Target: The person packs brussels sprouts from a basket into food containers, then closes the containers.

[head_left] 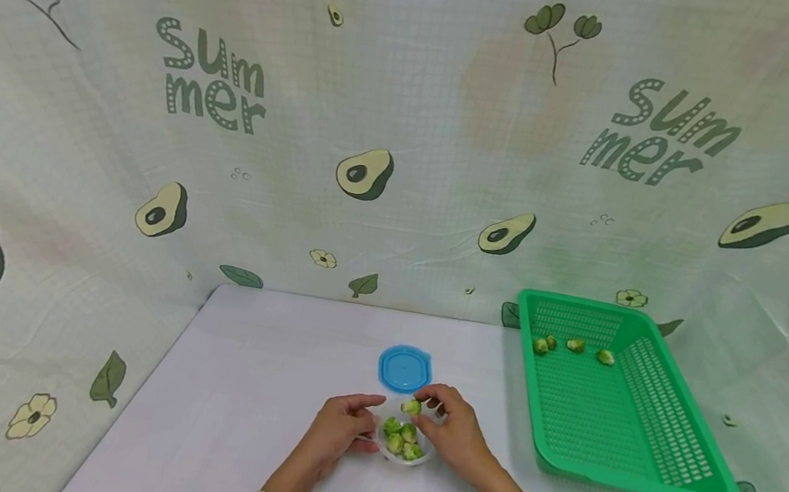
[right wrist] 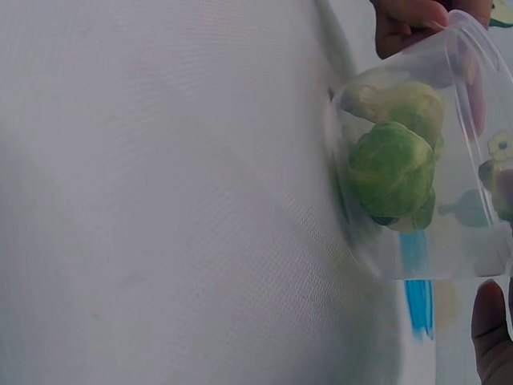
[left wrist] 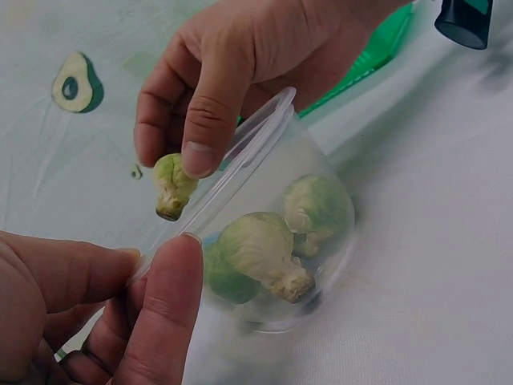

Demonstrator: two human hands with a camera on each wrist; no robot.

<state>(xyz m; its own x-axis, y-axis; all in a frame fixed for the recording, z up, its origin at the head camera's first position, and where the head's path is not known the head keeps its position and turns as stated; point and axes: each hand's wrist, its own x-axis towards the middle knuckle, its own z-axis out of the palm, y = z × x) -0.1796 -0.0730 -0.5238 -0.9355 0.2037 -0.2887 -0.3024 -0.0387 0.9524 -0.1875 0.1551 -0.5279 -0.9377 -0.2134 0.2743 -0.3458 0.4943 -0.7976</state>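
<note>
A clear round plastic container stands on the white table with several Brussels sprouts inside. My left hand pinches the container's rim between thumb and fingers at its left side. Over the container's opening, my right hand pinches one more Brussels sprout by its leafy end, its cut stem pointing down in the left wrist view. In the right wrist view the sprouts show through the container's wall, and only part of the right hand's fingers appears at the edge.
Just behind the container lies a blue lid. On the right sits a large green basket, with several Brussels sprouts near its far end. A cloth printed with avocados hangs behind the table.
</note>
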